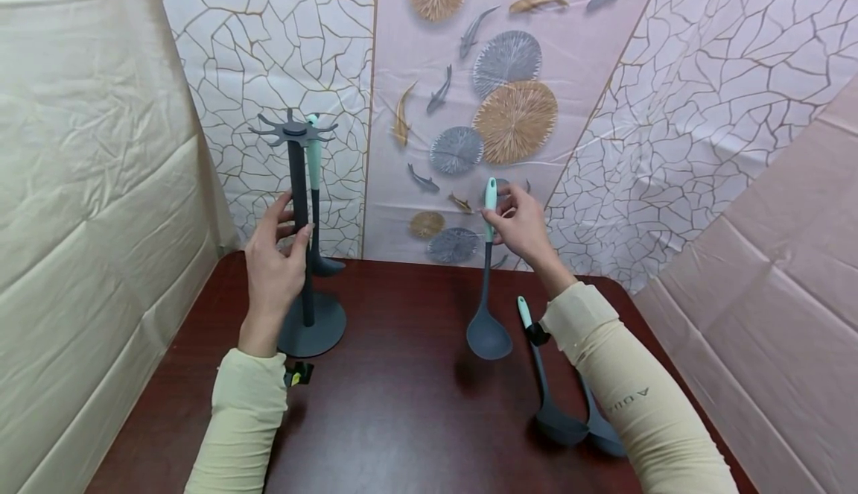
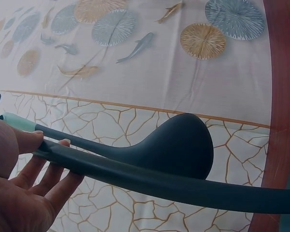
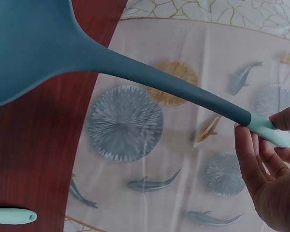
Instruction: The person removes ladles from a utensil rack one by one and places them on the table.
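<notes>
Toward the left, a dark utensil stand (image 1: 299, 181) with a ring of hooks on top rises from its round base (image 1: 328, 334). My left hand (image 1: 273, 267) grips its pole between thumb and fingers. A utensil with a mint handle and dark curved head (image 2: 176, 145) hangs from a hook behind the pole. To the right, my right hand (image 1: 524, 227) pinches the mint handle (image 3: 268, 129) of a dark ladle (image 1: 488, 336). That ladle hangs upright, bowl down, over the table. Its wide bowl (image 3: 31, 48) fills the upper left of the right wrist view.
Two more mint-handled utensils lie on the red-brown table (image 1: 389, 404) at the right: a ladle (image 1: 559, 425) and another dark-headed utensil (image 1: 606, 434), partly hidden by the right sleeve (image 1: 637, 382). Patterned cloth (image 1: 268, 47) hangs behind the table and along both sides.
</notes>
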`<state>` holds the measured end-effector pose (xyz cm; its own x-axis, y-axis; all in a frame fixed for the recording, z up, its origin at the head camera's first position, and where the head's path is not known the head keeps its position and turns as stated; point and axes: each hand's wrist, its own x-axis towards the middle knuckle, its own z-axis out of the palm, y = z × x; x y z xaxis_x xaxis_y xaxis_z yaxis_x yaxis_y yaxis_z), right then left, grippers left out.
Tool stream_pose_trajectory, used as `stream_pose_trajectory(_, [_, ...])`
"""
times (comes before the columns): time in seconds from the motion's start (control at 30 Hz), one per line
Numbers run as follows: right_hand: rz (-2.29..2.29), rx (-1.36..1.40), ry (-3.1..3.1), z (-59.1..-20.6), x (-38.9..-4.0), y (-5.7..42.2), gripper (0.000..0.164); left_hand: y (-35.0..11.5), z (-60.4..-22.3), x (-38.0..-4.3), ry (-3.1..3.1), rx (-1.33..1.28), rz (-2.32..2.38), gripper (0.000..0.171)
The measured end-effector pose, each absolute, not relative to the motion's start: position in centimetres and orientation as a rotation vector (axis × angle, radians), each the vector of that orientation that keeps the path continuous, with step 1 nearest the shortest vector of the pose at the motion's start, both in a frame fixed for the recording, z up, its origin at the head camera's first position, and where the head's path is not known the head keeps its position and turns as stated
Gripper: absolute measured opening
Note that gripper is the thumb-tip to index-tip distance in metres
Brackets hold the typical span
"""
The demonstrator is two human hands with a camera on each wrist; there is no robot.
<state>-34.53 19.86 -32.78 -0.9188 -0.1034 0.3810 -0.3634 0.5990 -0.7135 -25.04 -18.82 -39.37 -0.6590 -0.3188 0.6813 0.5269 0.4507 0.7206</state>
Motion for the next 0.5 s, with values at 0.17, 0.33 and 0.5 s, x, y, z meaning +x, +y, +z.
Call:
stream_pose_trajectory(0.17, [1.243,0.354,-2.576,-33.8,-34.7,20.5,0.039,-18.9,-39.4,-25.0,-1.890,-0.172,-1.303,0.058])
stream_pose_trajectory(0.33, [1.244,0.351,-2.608,-34.6,-34.9,20.9,0.035,-18.9,-39.5,-25.0,-1.894,-0.168,-1.305,0.058])
stream_pose_trajectory(0.5, [1.192,0.376,-2.628,-35.1,-35.0,21.3,0.032,-18.8,-39.3,-24.9,-1.888,-0.171,-1.310,0.058])
